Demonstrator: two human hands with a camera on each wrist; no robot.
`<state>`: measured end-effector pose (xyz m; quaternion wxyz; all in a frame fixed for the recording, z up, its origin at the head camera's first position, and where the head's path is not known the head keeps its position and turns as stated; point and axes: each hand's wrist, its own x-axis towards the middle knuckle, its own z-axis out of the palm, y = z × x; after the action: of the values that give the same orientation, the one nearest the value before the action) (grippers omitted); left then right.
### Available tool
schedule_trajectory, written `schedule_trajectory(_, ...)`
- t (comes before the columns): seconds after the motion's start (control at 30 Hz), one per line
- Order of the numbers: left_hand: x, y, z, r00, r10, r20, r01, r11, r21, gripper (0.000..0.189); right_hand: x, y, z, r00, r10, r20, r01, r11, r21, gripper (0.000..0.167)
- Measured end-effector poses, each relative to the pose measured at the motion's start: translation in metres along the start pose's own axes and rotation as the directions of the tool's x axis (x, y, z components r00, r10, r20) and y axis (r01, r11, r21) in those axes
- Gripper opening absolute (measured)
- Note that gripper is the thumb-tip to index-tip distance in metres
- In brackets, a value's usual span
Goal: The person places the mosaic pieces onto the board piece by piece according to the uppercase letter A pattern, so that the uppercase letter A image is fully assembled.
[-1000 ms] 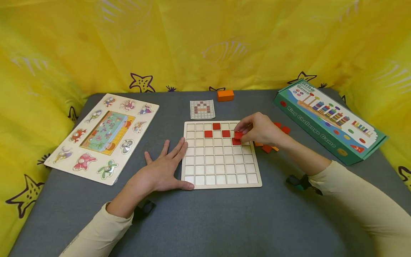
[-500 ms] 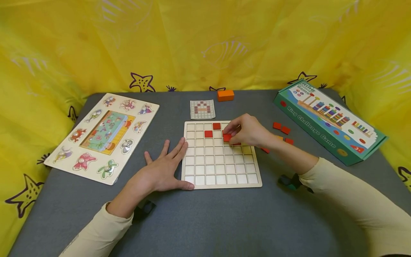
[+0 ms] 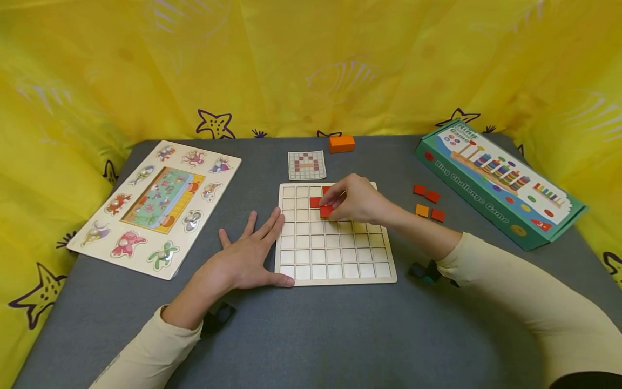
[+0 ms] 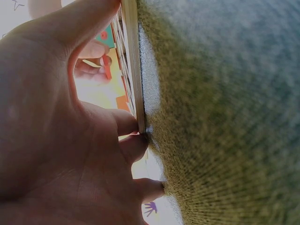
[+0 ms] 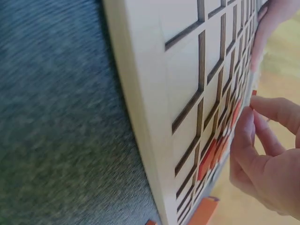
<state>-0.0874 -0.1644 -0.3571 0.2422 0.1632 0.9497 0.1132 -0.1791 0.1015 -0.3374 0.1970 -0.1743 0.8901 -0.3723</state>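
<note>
A wooden grid board (image 3: 335,281) with square cells lies on the dark table. My left hand (image 3: 250,259) lies at its left side, fingers spread, thumb at the near left corner; the left wrist view shows fingertips at the board's edge (image 4: 132,56). My right hand (image 3: 359,200) pinches a red square tile (image 3: 326,211) between thumb and fingers, close over the second and third rows. Just left of it a red tile (image 3: 315,202) sits in a cell, and another shows partly in the top row. More red tiles (image 5: 207,159) sit in cells in the right wrist view, hidden by my hand in the head view.
Several loose red tiles (image 3: 432,196) and an orange tile (image 3: 421,210) lie right of the board. Behind it are a small printed grid card (image 3: 306,166) and an orange block (image 3: 342,144). An animal puzzle board (image 3: 189,243) lies left, a green game box (image 3: 486,202) right.
My right hand has moved left across the board with the red tile, from the right-hand columns toward the middle. Loose tiles on the right have come into view. My left hand has stayed still.
</note>
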Motion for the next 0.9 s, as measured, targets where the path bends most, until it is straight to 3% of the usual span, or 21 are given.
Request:
schedule_trajectory(0.37, -0.001, 0.000, 0.000, 1.000, 0.003, 0.001, -0.003, 1.000, 0.002, 0.134, 0.016, -0.012, 0.013, 1.000, -0.016, 0.021, 0.016, 0.999, 0.032, 0.029)
schedule_trajectory(0.9, -0.001, 0.000, -0.001, 1.000, 0.006, 0.004, -0.006, 1.000, -0.007, 0.134, 0.031, -0.026, 0.024, 0.999, -0.017, 0.034, 0.020, 0.995, -0.093, 0.026)
